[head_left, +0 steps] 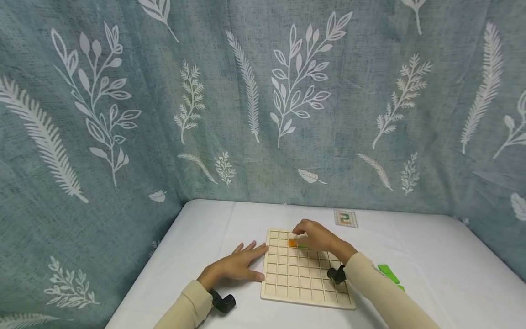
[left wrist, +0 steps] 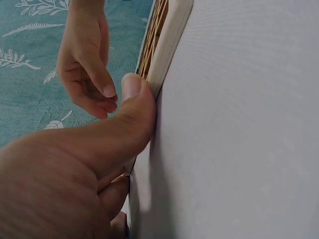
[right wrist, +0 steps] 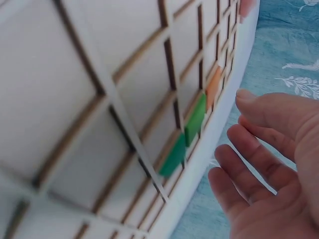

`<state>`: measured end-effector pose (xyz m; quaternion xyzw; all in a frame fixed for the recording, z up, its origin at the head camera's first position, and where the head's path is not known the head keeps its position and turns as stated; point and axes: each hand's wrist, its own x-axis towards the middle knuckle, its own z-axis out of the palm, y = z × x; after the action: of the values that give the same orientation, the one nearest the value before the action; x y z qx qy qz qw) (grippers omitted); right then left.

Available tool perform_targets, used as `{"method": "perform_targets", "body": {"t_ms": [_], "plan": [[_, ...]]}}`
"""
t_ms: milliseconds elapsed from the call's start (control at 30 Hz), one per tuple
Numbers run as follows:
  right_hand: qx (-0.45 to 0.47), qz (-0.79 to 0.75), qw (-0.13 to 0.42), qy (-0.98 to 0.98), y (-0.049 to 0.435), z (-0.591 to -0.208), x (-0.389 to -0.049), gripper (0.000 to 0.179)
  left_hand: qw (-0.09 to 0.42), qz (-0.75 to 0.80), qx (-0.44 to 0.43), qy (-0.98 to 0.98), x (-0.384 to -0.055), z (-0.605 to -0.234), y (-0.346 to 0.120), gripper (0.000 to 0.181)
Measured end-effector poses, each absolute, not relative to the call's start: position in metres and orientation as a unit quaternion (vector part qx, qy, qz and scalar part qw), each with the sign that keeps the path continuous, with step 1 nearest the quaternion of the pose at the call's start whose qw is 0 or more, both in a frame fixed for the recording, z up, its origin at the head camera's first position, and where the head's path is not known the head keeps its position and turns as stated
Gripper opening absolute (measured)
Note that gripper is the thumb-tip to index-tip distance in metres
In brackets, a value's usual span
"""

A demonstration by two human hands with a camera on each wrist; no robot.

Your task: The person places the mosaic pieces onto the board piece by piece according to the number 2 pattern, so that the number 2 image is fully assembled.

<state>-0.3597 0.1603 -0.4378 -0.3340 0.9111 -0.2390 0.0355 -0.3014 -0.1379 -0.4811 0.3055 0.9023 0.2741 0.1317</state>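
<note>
Touching the left edge of the board (head_left: 283, 279) on the desk (head_left: 223, 228), the person's left grip (head_left: 240, 265) is spread out, totally loose. Right grip (head_left: 317, 236) is slack too, kinda half-curled over the far side, near an orange tile (right wrist: 213, 87), green tile (right wrist: 195, 120) and teal tile (right wrist: 172, 156) in the cells.

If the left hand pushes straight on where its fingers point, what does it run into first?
The grid board, at its left edge. The left hand seems to touch it, though exact contact is hard to judge.
</note>
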Motion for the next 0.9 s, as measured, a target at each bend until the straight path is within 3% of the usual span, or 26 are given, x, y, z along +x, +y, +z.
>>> {"method": "perform_targets", "body": {"t_ms": [900], "plan": [[-0.338, -0.214, -0.005, 0.916, 0.238, -0.41, -0.325, 0.025, 0.134, 0.279, 0.306, 0.9, -0.302, -0.481, -0.137, 0.092]]}}
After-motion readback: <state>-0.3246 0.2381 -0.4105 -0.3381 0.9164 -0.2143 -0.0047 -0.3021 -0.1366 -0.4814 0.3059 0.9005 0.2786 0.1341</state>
